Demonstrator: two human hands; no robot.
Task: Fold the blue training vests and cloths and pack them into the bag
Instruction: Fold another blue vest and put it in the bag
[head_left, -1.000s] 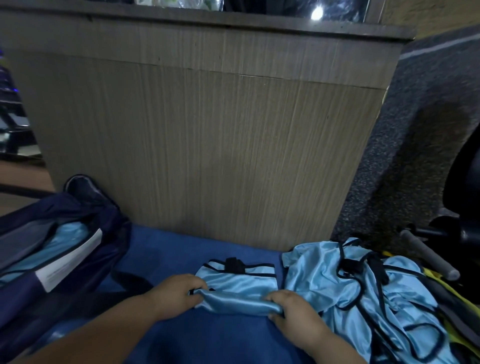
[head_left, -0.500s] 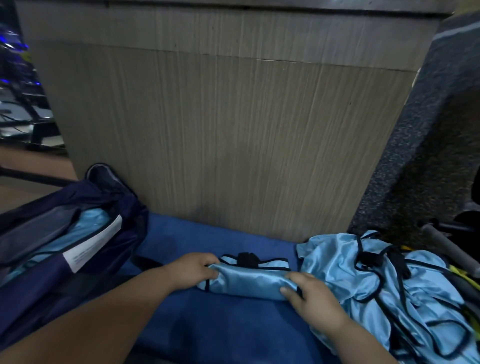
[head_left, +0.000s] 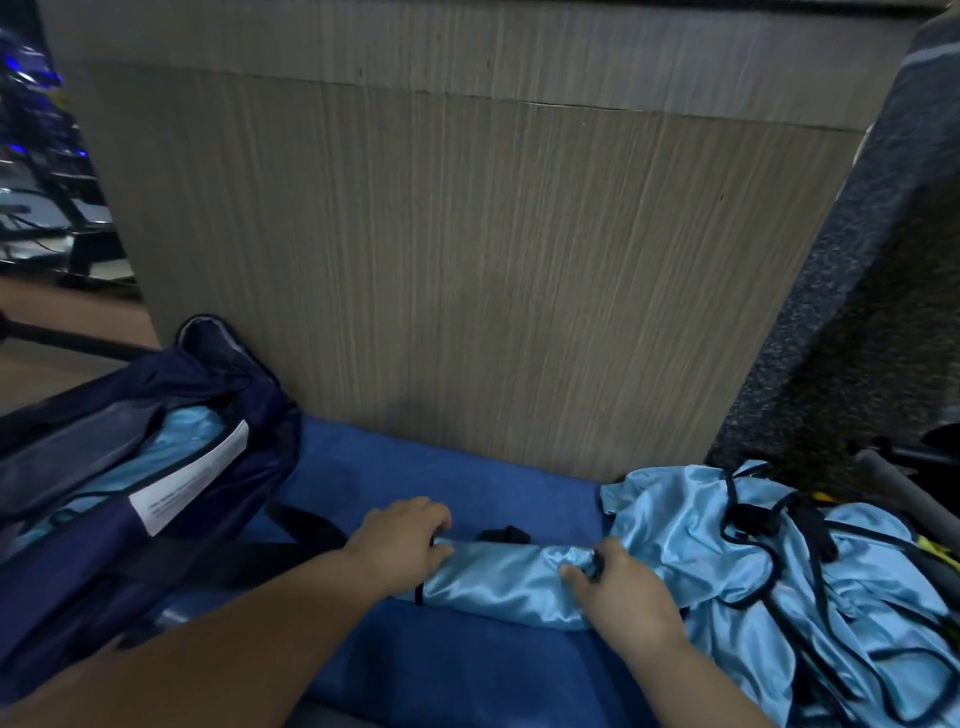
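A light blue vest (head_left: 506, 582) with black trim lies folded into a narrow roll on the dark blue cloth (head_left: 467, 488) in front of me. My left hand (head_left: 400, 540) grips its left end and my right hand (head_left: 621, 590) grips its right end. A heap of unfolded light blue vests (head_left: 789, 577) with black edging lies to the right, touching the roll's right end. The open navy bag (head_left: 156, 467) sits at the left with light blue fabric inside and a white label on its rim.
A tall wood-grain panel (head_left: 467, 260) stands directly behind the cloth. Grey speckled floor (head_left: 857, 312) and a metal bar (head_left: 898, 483) lie at the right. A black strap (head_left: 306, 525) runs from the bag toward my left wrist.
The vest has been folded over again, from a flat rectangle into a narrow roll. Both hands moved with it and still hold its ends. The camera has tilted and come closer.
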